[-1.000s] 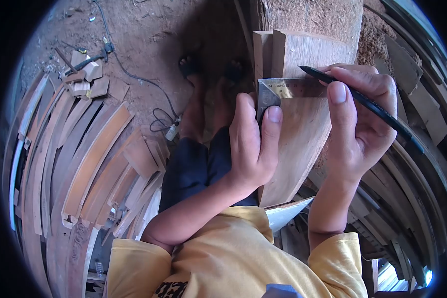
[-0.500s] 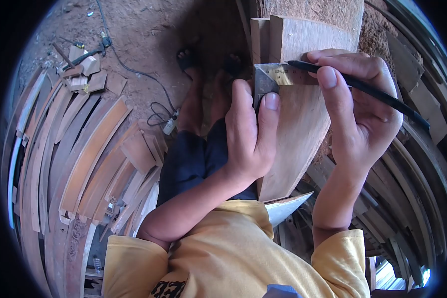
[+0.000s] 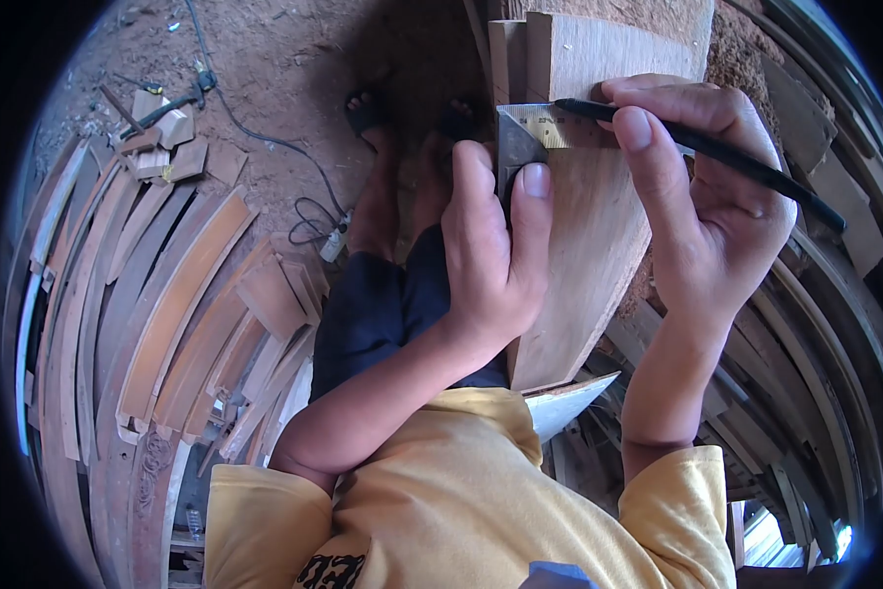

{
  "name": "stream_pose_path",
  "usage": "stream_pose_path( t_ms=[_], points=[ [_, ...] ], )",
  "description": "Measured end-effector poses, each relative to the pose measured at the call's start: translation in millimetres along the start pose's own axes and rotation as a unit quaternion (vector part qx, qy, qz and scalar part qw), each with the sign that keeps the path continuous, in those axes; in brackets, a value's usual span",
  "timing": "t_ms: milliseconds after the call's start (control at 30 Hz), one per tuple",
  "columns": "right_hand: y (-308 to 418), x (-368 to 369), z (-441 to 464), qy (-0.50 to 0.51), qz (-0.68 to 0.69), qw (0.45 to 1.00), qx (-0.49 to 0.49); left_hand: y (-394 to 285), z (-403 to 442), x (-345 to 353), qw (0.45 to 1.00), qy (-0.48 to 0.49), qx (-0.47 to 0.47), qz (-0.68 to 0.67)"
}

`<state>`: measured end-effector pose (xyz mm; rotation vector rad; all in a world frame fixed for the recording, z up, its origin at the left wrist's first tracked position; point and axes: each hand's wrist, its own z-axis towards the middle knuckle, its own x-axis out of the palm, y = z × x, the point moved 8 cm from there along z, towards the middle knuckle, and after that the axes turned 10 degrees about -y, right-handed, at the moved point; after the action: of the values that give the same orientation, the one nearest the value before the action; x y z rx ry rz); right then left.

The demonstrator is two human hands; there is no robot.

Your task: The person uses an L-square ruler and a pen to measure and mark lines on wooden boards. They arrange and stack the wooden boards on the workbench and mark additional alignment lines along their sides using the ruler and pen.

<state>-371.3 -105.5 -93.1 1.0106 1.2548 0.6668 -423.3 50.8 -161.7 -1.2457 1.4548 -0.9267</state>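
Note:
My left hand (image 3: 496, 250) is closed round the dark stock of a try square (image 3: 522, 137), thumb on one side and fingers on the other. The stock lies along the left edge of a wide wooden board (image 3: 584, 245), and the marked metal blade crosses the board's face. A black pencil (image 3: 736, 157) is pinched in my right hand (image 3: 702, 196), its tip touching down at the blade's upper edge, near the left end. Part of the blade is hidden behind my right fingers. A narrower wood piece (image 3: 508, 61) stands beside the board's upper left side.
Curved wooden strips (image 3: 181, 314) are stacked at the left, with more planks (image 3: 805, 344) at the right. Small offcuts (image 3: 176, 128) and a black cable (image 3: 265, 149) lie on the dirt floor. Sawdust (image 3: 741, 49) is at the upper right.
The pencil tip has moved left along the square's blade, with my right hand. Board, square and both hands appear higher in the view. My left hand keeps its hold.

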Motion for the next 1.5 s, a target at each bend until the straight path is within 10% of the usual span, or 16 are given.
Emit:
stream_pose_path(
  t_ms=[1000, 1500],
  points=[
    [-6, -42, 5, -0.101, -0.054, 0.993, -0.005, 7, -16, -3, 0.999, 0.015, -0.042, -0.026],
    [1, -9, -2, 0.000, -0.015, 1.000, -0.005, 5, -5, 0, 0.996, 0.023, -0.048, -0.078]
  ],
)
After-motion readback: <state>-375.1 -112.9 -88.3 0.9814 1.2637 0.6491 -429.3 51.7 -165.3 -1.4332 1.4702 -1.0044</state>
